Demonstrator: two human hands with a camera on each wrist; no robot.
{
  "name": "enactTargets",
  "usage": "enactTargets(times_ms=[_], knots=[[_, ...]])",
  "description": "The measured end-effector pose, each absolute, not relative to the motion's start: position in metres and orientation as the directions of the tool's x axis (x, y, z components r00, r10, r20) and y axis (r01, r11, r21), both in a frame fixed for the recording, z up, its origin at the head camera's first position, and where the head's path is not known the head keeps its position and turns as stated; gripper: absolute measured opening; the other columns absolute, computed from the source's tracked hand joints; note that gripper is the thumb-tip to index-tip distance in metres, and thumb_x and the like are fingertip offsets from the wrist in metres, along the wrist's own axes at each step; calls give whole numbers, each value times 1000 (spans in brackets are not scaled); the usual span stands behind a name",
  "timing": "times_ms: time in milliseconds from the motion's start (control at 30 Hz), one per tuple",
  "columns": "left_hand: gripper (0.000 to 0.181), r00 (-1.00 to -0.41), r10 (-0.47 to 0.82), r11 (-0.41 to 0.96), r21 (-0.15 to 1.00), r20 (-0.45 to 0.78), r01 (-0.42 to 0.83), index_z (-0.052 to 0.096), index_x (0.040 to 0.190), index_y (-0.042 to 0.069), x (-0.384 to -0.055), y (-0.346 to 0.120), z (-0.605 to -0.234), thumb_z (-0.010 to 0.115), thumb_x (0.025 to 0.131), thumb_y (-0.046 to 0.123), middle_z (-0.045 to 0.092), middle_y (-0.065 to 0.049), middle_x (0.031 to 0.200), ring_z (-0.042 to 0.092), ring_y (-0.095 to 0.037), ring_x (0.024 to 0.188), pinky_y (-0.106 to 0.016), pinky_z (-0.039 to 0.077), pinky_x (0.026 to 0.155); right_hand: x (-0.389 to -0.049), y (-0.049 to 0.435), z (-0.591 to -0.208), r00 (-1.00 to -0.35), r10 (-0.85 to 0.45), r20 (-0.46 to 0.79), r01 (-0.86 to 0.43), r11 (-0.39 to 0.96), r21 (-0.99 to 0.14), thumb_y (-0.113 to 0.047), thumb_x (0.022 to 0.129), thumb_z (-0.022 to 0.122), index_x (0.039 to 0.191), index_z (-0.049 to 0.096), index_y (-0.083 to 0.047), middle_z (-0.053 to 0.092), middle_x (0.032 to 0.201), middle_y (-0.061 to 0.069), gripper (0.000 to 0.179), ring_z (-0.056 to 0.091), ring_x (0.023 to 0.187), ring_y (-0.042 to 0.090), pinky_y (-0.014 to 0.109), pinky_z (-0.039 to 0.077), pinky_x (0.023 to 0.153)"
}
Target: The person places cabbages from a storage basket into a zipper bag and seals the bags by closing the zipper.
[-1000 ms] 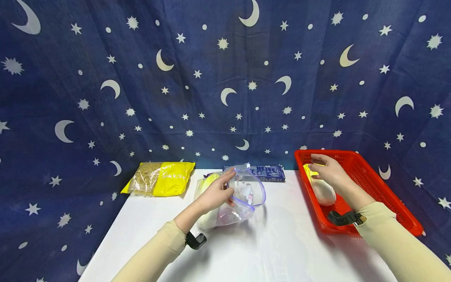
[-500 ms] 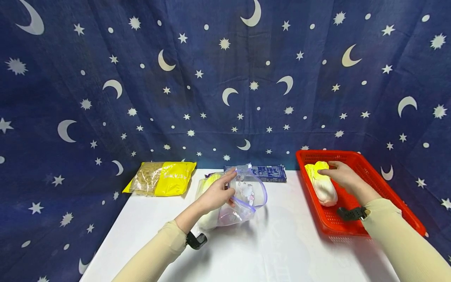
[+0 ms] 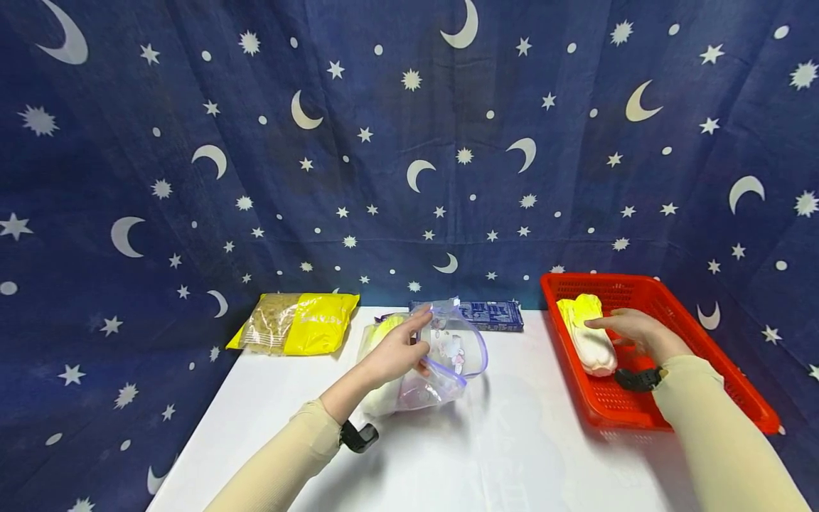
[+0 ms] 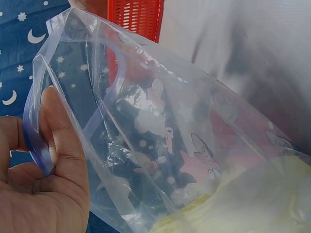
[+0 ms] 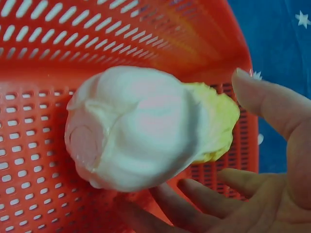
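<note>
My left hand (image 3: 397, 355) pinches the purple-edged rim of a clear zip bag (image 4: 146, 121) printed with cartoon figures, its mouth held apart. Inside the bag lies a pale yellow and white napa cabbage (image 4: 243, 199), partly covered by my hand in the head view. At the right, my right hand (image 3: 640, 333) is over the red basket, fingers spread beside a second napa cabbage (image 5: 141, 128). That one lies by the basket's left wall, white base toward me and yellow leaves at the far end. Thumb and fingers stand on either side of its leafy part without gripping it.
The red plastic basket (image 3: 591, 409) with slotted walls stands on the white table (image 3: 486, 455). A yellow bag of pasta (image 3: 313, 327) lies at the back left. Behind the zip bag is a dark blue packet (image 3: 493, 315). A star-and-moon curtain (image 3: 358, 178) hangs behind.
My right hand has shifted from over the cabbage's leaves to its right side and toward me, uncovering the cabbage in the basket. The left hand keeps its hold on the zip bag.
</note>
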State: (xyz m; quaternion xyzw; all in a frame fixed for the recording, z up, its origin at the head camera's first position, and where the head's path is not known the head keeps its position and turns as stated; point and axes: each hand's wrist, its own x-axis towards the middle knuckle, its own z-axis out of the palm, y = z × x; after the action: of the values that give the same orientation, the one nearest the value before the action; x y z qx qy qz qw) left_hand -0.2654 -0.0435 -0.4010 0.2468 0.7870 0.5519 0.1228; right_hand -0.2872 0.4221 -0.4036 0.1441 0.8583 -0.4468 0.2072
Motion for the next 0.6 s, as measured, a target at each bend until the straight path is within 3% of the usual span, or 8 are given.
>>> enactTargets(times_ms=[233,467,600], knots=[[68,-850,522,260,935,73,241,32,157,-4,-265,-44,-402,52,92,0,20,-13,169,63,-15,61,-31,62,64,-290,436,-419,-828,19,-560,473,559,-681,-50,96,62,147,16,21,29,141,44,99,46,125,54,57,53,97],[68,-849,523,260,936,71,239,33,157,-4,-265,-43,-403,52,92,-1,20,-12,169,64,-15,62,-31,62,63,-287,439,-423,-821,12,-571,476,567,-672,-56,94,63,149,12,21,31,142,44,107,42,127,54,57,50,101],[67,-851,521,264,936,65,233,33,157,-3,-265,-43,-403,52,93,-1,21,-11,169,64,-15,62,-31,62,63,-285,440,-423,-823,50,-566,483,586,-651,-62,89,67,146,24,16,39,138,38,106,44,121,51,53,54,91]])
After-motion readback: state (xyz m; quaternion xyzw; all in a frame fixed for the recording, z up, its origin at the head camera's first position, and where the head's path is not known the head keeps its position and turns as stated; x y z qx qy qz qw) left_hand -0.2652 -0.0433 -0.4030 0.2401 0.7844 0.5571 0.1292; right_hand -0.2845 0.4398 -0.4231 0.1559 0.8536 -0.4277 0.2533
